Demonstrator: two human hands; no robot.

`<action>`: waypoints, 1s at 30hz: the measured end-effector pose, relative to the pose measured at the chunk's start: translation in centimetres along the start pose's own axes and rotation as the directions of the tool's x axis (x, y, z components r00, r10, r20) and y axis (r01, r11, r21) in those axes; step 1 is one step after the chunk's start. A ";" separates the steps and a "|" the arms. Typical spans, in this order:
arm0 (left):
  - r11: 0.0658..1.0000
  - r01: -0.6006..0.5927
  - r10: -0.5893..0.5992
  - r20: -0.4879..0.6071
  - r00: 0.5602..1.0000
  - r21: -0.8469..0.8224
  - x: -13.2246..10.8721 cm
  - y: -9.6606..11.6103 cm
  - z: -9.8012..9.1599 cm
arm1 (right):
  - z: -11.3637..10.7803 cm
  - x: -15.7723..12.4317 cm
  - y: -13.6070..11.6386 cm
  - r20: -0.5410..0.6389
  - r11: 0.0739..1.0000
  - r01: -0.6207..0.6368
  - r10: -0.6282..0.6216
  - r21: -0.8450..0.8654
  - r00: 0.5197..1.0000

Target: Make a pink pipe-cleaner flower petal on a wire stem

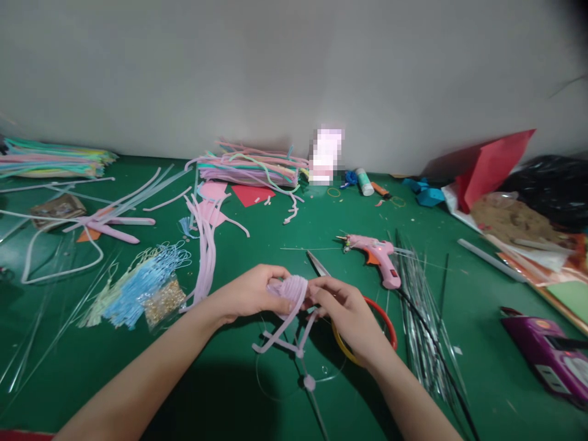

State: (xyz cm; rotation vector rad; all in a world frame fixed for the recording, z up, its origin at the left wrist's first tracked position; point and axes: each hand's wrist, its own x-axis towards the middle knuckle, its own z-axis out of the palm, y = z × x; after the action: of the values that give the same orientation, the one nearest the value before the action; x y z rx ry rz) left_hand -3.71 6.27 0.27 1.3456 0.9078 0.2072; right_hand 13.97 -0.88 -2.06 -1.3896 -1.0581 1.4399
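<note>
Two bare hands are working to the left of one pink glue gun (379, 250) and nearer the person, and between them they are keeping one lilac coil (295, 288) of fuzzy strand. The left hand (250, 293) is closing thumb and fingers around the coil's left side; the right hand (345, 311) is bending its fingers in against the right side. One pair of scissors (316, 263) is lying just left of the gun, and one packet of gold beads (164, 301) is resting well to its left, touching one heap of blue tassels (140, 288). Two stacks of pipe cleaners, a near one (250, 168) and a far one (57, 159), are lying beyond the gun to its left, and one purple device (549, 355) is sitting to its right, nearer the person. The right fingertips are partly hiding behind the coil, so I cannot tell whether they are pinching a strand. The right hand is also covering part of the scissors. A thin stem (313, 404) below the coil is running out of the bottom edge. Beyond the gun, coarse pixels are masking one bright upright thing (325, 153). The clear rods (420, 312) beside the gun are overlapping too much to count.
</note>
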 end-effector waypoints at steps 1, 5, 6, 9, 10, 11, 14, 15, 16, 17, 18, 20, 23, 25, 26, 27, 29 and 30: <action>1.000 0.005 -0.005 0.000 1.000 0.014 -0.1 0.1 0.1 | -0.1 0.0 0.0 -0.018 1.000 -0.003 0.003 0.011 1.000; 0.999 0.014 -0.015 0.020 1.000 0.036 -0.2 0.3 0.2 | -0.2 0.1 -0.1 -0.024 1.000 0.006 -0.006 -0.006 1.000; 0.999 0.013 -0.014 0.024 1.000 0.034 -0.2 0.3 0.2 | -0.2 0.1 -0.1 -0.025 1.000 0.010 -0.011 -0.012 1.000; 0.999 0.017 -0.018 0.029 0.999 0.034 -0.1 0.1 0.2 | -0.2 0.1 0.0 -0.029 0.999 0.027 -0.028 -0.026 0.999; 0.999 0.017 -0.018 0.027 0.999 0.037 -0.1 0.0 0.2 | -0.2 0.1 0.1 -0.029 0.999 0.033 -0.034 -0.029 0.999; 0.999 0.018 -0.019 0.023 1.000 0.047 -0.1 0.0 0.2 | -0.2 0.2 0.2 -0.027 0.999 0.039 -0.040 -0.030 0.999; 0.996 0.026 -0.027 0.002 1.000 0.087 -0.1 -0.1 0.2 | -0.2 0.2 0.4 -0.011 0.998 0.050 -0.051 -0.041 0.999; 0.995 0.033 -0.033 -0.001 0.999 0.096 -0.1 -0.1 0.3 | -0.2 0.3 0.5 -0.007 0.997 0.053 -0.053 -0.053 0.999; 0.994 0.040 -0.040 0.000 0.999 0.100 -0.1 -0.1 0.3 | -0.2 0.2 0.5 -0.008 0.996 0.058 -0.059 -0.069 0.998; 0.994 0.047 -0.047 0.004 0.999 0.099 -0.1 -0.1 0.3 | -0.1 0.2 0.5 -0.011 0.994 0.065 -0.067 -0.088 0.998; 0.994 0.052 -0.053 0.006 0.999 0.097 -0.1 -0.1 0.3 | -0.1 0.2 0.5 -0.018 0.991 0.074 -0.076 -0.109 0.997; 0.994 0.061 -0.062 0.009 0.998 0.088 -0.1 -0.1 0.4 | -0.1 0.1 0.5 -0.037 0.985 0.089 -0.096 -0.150 0.995; 0.994 0.067 -0.068 0.013 0.998 0.084 -0.1 -0.1 0.4 | 0.1 -0.1 0.4 -0.066 0.973 0.097 -0.114 -0.211 0.991; 0.993 0.068 -0.070 0.011 0.998 0.092 -0.1 0.0 0.4 | 0.1 -0.1 0.4 -0.080 0.967 0.103 -0.124 -0.235 0.989; 0.993 0.069 -0.070 0.009 0.998 0.095 -0.1 0.0 0.4 | 0.2 -0.1 0.4 -0.085 0.965 0.109 -0.132 -0.238 0.988; 0.993 0.070 -0.071 0.007 0.997 0.096 0.0 0.0 0.4 | 0.2 -0.1 0.4 -0.086 0.965 0.118 -0.141 -0.236 0.986; 0.994 0.072 -0.073 0.007 0.997 0.086 0.0 0.0 0.4 | 0.1 -0.1 0.4 -0.086 0.965 0.135 -0.157 -0.225 0.984; 0.994 0.072 -0.073 0.011 0.997 0.078 0.0 0.0 0.4 | 0.1 -0.1 0.4 -0.083 0.965 0.142 -0.164 -0.218 0.983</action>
State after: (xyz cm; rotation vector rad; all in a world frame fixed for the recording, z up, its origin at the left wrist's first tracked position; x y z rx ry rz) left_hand -3.47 5.96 0.26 1.3816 0.9603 0.1072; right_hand 13.87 -1.12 -2.42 -1.4775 -1.2531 1.1598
